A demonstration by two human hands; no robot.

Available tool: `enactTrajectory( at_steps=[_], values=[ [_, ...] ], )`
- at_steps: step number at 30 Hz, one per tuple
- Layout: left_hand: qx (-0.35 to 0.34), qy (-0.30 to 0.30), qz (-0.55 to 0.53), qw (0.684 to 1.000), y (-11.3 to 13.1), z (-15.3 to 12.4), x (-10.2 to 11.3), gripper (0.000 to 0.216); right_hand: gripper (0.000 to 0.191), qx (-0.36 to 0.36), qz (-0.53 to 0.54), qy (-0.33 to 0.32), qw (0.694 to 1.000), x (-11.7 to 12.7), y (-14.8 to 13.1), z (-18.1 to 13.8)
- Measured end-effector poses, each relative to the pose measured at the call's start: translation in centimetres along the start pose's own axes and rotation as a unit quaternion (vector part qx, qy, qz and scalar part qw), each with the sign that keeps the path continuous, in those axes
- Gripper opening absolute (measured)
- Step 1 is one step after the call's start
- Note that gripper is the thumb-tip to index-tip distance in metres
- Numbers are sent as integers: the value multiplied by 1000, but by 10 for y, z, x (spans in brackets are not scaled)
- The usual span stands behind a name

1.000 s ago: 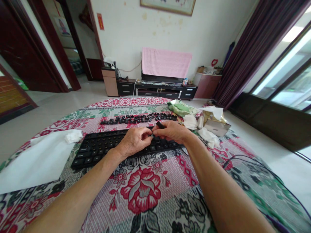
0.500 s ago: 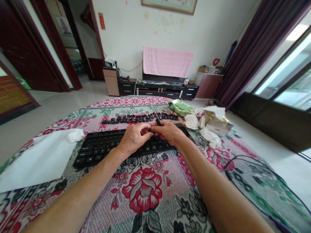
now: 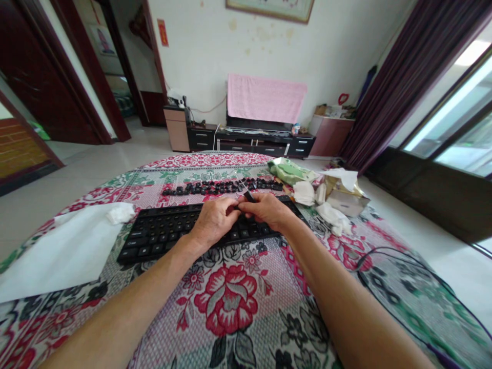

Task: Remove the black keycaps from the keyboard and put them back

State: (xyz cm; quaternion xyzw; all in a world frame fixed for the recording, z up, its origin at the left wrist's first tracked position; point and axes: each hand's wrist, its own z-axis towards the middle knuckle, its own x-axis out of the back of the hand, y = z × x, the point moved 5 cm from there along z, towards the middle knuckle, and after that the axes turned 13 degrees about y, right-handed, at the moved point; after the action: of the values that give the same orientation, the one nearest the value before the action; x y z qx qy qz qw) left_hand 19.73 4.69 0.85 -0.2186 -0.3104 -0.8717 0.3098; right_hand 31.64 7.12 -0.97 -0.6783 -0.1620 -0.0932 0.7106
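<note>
A black keyboard (image 3: 154,236) lies across the flowered tablecloth, partly hidden under both hands. Many of its upper key positions look bare, while larger keycaps sit along its near edge. Over its middle, my left hand (image 3: 215,218) is closed, its thumb and forefinger pinching what looks like a small black keycap, mostly hidden. Touching those fingertips, my right hand (image 3: 265,209) is closed round a small screwdriver (image 3: 249,196) with a black handle and a thin metal shaft pointing up and away. Beyond the keyboard, several loose black keycaps (image 3: 207,188) form a long strip.
A white sheet (image 3: 73,251) with a crumpled tissue (image 3: 120,212) lies left. At right are a green package (image 3: 292,171), crumpled tissues (image 3: 334,218) and a tissue box (image 3: 346,200). A black cable (image 3: 400,251) loops over the right side of the tablecloth (image 3: 226,302).
My hands stay together over the keyboard. The screwdriver's shaft tilts slightly more to the left, and the small black piece between my fingertips is less visible. The view has shifted slightly.
</note>
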Motion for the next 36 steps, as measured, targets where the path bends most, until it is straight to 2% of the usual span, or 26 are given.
enactTrajectory(
  at_steps=[9,16,24,36],
  values=[
    [-17,-34,-54,998,0,-3,-2,23,27,28,-70,-50,996,10,1,-3],
    [-52,-68,-32,996,-1,-4,-7,23,21,69,-170,-35,982,12,-6,-3],
    [-52,-89,20,994,-3,-9,-17,19,23,108,-262,-29,959,12,1,0],
    [-75,-82,10,994,-1,-10,-16,21,26,98,-272,-29,957,12,1,-1]
  ],
)
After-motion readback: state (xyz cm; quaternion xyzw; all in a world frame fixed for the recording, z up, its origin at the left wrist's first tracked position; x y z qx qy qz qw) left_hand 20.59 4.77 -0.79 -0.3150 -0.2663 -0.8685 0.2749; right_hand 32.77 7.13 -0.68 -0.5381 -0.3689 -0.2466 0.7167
